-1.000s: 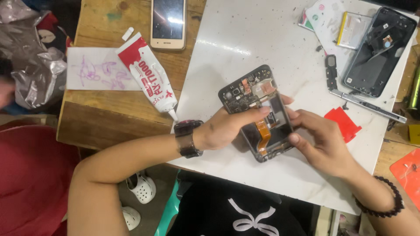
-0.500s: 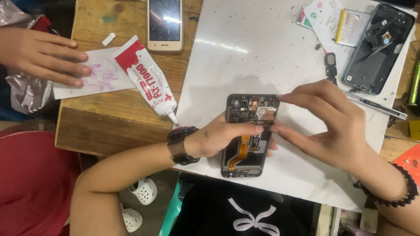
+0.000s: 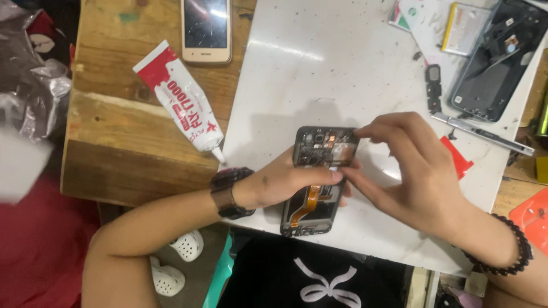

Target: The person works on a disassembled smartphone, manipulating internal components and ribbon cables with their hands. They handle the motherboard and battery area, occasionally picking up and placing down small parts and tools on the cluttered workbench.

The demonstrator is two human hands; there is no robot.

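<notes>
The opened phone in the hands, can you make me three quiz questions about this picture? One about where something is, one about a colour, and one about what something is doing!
1. Where does the glue tube lie?
A. on the wooden table, left of the white board
B. on the white board
C. in the right hand

2. What colour is the ribbon cable inside the opened phone?
A. blue
B. orange
C. green

3. How is the opened phone kept in place?
A. it lies untouched
B. it is under the gold phone
C. the left hand holds it while the right hand pinches its top corner

Answers: 1 A, the tube rests on the wood with its nozzle by the board's edge. 2 B, an orange strip runs down the middle. 3 C, both hands touch the phone.
</notes>
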